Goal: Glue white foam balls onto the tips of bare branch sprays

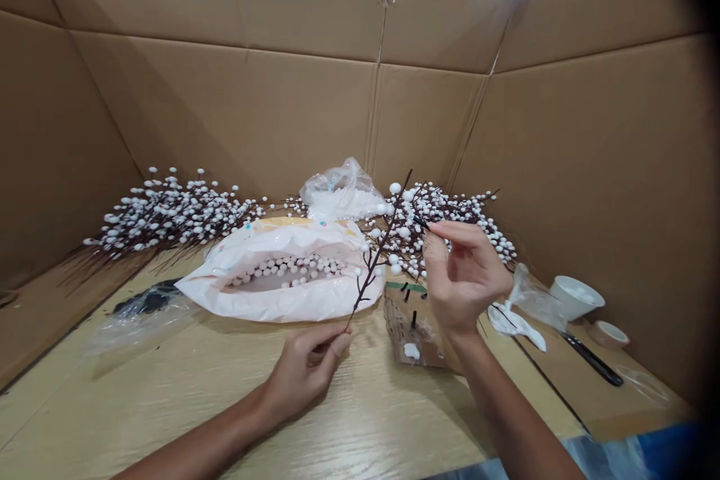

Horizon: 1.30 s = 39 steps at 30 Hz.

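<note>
My left hand (312, 366) pinches the lower end of a dark brown artificial berry twig (378, 259). The twig leans up to the right, with a few white balls on its side shoots. To the right of it, my right hand (464, 270) is raised, thumb and forefinger closed on a small thin black stick (421, 223). A tan wrap covers the tip of that thumb. The black stick's point is close to the twig's upper part; I cannot tell whether they touch. Below my right hand sits a cardboard block (399, 330) with several short black pegs standing in it.
A white plastic bag (281, 307) lies open with white balls inside. Bundles of berry twigs (174, 210) lie at back left and right. Clear bags, a white cup (577, 296), tape roll (608, 334) and black-handled knife (593, 360) are around. Cardboard walls (304, 97) enclose the table.
</note>
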{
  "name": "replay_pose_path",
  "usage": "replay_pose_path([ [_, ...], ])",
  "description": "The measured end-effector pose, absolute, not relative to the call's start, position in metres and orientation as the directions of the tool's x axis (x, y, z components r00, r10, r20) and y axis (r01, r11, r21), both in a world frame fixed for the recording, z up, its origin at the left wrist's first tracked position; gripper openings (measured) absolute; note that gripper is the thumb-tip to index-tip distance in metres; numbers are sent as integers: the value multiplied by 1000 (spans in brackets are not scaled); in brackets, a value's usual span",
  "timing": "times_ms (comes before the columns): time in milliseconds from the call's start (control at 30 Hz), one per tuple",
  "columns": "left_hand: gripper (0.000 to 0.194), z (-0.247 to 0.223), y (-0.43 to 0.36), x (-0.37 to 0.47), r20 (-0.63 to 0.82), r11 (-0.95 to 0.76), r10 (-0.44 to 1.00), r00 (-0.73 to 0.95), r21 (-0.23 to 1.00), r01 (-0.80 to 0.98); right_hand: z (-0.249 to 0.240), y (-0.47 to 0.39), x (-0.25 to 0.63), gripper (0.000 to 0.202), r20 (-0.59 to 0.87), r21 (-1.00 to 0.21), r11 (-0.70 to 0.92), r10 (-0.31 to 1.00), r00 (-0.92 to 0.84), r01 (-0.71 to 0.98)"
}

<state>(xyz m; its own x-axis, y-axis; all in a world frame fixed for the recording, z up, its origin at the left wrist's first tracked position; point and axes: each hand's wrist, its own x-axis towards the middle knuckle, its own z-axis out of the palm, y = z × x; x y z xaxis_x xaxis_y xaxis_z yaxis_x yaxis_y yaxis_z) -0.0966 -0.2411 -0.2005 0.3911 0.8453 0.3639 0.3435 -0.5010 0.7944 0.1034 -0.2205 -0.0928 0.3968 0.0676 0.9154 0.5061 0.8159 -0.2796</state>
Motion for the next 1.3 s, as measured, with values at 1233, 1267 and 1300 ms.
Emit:
replay_pose_path([
  [1233,27,-201,-241,-98,337,-476,860,382,800,365,-86,-223,106,20,920,-201,792,-49,389,576],
  [1267,27,-201,-241,-98,337,-477,860,384,798,368,-84,-225,106,20,916,-193,800,-60,396,569],
  [1300,27,-201,-241,-98,336,-478,859,386,797,370,-82,-226,106,21,909,-190,806,-72,411,561],
])
